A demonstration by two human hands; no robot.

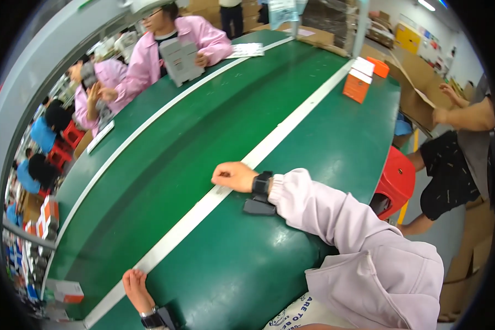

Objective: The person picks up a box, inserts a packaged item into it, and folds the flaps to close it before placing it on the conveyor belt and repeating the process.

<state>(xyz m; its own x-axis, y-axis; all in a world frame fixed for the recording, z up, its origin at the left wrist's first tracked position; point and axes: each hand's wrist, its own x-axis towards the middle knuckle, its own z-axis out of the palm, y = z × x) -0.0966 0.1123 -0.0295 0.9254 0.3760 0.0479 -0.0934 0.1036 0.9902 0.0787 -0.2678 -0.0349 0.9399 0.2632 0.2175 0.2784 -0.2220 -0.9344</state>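
My left hand (pixel 137 290) is at the lower left, against the white strip (pixel 173 240) along the green conveyor table (pixel 247 247). Its fingers are curled in close together, and nothing shows in them. Farther up the same strip lies my right hand (pixel 235 176), closed in a loose fist over the green belt (pixel 187 143); no object is visible in it. Dark bands circle both wrists. Beneath the right wrist hangs a dark block-shaped device (pixel 259 207).
An orange-and-white box (pixel 358 81) and an orange piece (pixel 378 67) stand at the table's far right end. Across the belt, a person in pink holds a grey-white flat piece (pixel 181 60). A red stool (pixel 396 179) and another person are at right. A box (pixel 66 290) lies lower left.
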